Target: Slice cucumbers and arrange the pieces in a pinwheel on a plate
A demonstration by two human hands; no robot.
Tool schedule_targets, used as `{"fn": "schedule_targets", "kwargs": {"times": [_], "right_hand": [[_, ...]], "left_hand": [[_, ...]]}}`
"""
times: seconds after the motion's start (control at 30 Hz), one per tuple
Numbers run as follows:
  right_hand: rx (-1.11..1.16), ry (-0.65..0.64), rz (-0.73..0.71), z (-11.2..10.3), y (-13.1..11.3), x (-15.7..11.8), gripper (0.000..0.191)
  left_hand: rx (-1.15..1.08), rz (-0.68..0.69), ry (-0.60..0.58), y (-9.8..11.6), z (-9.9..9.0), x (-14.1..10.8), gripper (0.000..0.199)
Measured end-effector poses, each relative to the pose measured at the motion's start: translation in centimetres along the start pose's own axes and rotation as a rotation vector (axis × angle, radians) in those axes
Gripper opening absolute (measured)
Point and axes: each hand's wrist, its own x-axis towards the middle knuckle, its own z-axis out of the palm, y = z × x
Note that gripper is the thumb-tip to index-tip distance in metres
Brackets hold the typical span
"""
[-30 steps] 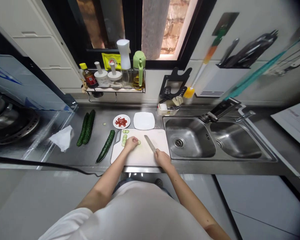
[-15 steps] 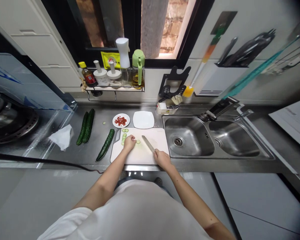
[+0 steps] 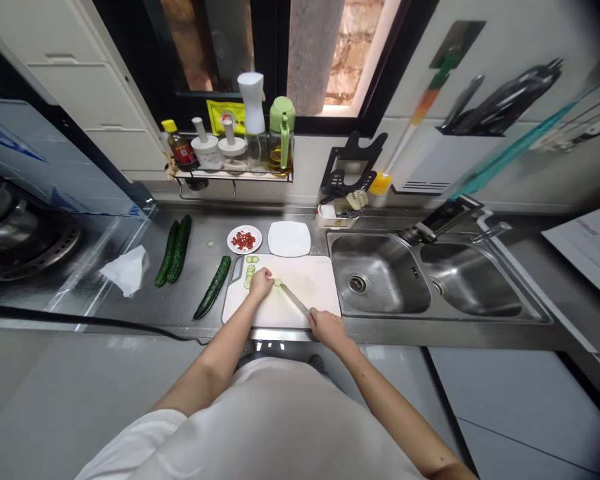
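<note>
My right hand [image 3: 326, 326] grips the handle of a kitchen knife [image 3: 295, 301], whose blade lies low over the white cutting board [image 3: 310, 280] and points up to the left. At the blade's tip is a pale cucumber slice [image 3: 278, 283]. My left hand [image 3: 261, 284] is just left of that slice, its fingers drawn together in a pinch; whatever is between them is too small to make out. Several cucumber slices [image 3: 249, 272] form a column on the board, partly behind my left hand. A whole cucumber [image 3: 213, 288] lies left of the board.
Two more cucumbers [image 3: 180, 250] lie farther left, by a crumpled white tissue [image 3: 126, 269]. Behind the board stand a plate of chopped red pieces [image 3: 243, 241] and a white square plate [image 3: 289, 239]. A double sink [image 3: 380, 277] is at right; a condiment rack [image 3: 235, 176] hangs behind.
My right hand has brought the knife's tip left and down to the cucumber slice beside my left hand. My left hand stays nearly in place. The view has shifted slightly.
</note>
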Motion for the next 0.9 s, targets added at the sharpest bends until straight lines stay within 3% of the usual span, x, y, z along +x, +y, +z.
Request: {"fn": "schedule_targets", "kwargs": {"times": [0.9], "right_hand": [[-0.045, -0.108, -0.053, -1.3, -0.6, 2.5, 0.032]], "left_hand": [[0.020, -0.023, -0.020, 0.2, -0.2, 0.0, 0.016]]}}
